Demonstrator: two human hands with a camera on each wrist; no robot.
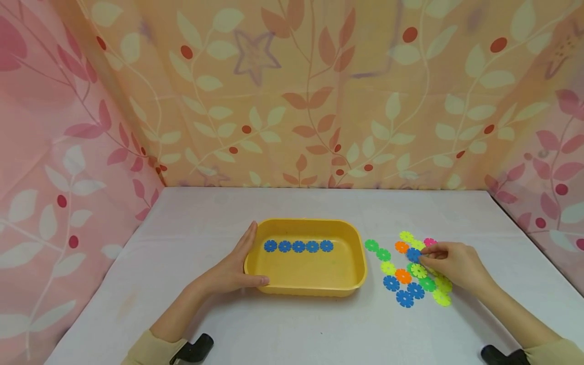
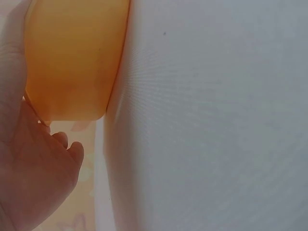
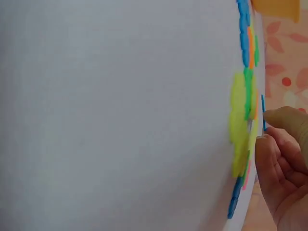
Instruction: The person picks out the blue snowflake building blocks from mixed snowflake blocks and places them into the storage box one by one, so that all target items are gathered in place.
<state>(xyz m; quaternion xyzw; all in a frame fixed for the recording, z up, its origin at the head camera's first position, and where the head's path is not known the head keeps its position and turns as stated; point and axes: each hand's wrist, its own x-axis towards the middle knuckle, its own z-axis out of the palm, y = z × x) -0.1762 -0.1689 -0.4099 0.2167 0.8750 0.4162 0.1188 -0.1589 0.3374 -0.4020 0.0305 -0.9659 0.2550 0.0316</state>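
Note:
A yellow plastic tray (image 1: 310,274) stands on the table, with a row of several blue flower-shaped discs (image 1: 298,246) along its inside. My left hand (image 1: 230,267) holds the tray's left end, thumb at the front rim and fingers along the side. In the left wrist view the tray wall (image 2: 77,62) is beside the palm. My right hand (image 1: 461,264) pinches a blue flower-shaped disc (image 1: 414,255) between thumb and fingertips, above the loose pile. The right wrist view shows this disc (image 3: 263,108) edge-on, raised off the others.
Loose flower-shaped discs lie right of the tray: green (image 1: 371,245), orange (image 1: 403,276), yellow (image 1: 441,297), blue (image 1: 404,298) and pink (image 1: 429,242). Some overlap, and the right hand hides part of them. Patterned curtains (image 1: 292,101) border the white table (image 1: 319,329).

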